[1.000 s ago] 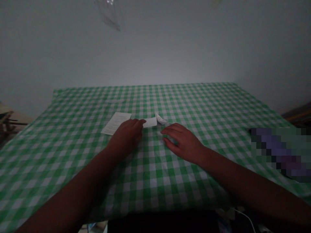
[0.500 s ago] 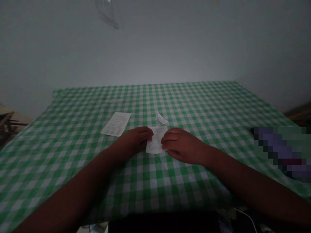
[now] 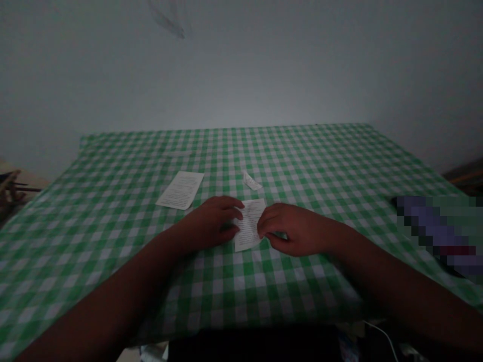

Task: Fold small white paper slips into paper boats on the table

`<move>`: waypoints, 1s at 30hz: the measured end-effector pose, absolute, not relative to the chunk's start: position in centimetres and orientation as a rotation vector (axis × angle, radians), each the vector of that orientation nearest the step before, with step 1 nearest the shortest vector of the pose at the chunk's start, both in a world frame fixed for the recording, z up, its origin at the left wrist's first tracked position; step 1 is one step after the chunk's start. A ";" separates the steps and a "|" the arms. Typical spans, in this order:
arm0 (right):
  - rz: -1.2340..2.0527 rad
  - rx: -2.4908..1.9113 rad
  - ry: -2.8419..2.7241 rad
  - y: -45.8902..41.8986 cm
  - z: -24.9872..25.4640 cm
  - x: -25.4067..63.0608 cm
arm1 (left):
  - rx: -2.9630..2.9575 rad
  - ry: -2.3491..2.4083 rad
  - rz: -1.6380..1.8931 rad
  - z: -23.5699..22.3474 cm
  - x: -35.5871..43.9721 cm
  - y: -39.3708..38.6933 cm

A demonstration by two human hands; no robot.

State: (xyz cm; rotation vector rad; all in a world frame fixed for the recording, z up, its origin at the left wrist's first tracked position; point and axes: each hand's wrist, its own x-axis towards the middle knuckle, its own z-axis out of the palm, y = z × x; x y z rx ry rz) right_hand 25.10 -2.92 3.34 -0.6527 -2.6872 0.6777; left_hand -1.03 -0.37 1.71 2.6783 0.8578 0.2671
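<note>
A small white sheet of printed paper [image 3: 249, 226] lies on the green-and-white checked cloth, slightly slanted, between my two hands. My left hand [image 3: 211, 221] is at its left edge, thumb and fingers spread apart, fingertips on or just beside the paper. At the right edge, the fingers and thumb of my right hand [image 3: 292, 229] close on the paper's side. Part of that edge is hidden under the fingers. Just beyond the sheet rests a small folded or creased scrap of printed paper [image 3: 252, 181]. Farther left lies another printed sheet [image 3: 181, 190], flat, with nobody touching it.
The checked tablecloth [image 3: 302, 166] covers a wide table that reaches a pale wall [image 3: 264, 65]. At the right edge lies a dark, purplish pixelated item [image 3: 433, 226]. A white cable [image 3: 383, 334] hangs below the front edge.
The sheet between my hands has shifted slightly right and toward me, and turned a little. My left fingers have spread apart at its left edge. The right hand moved slightly right with the paper.
</note>
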 end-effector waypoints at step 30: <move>0.559 -0.787 -2.462 -2.8 2.1 24.8 | 2.750 0.739 0.139 2.2 0.3 -2.9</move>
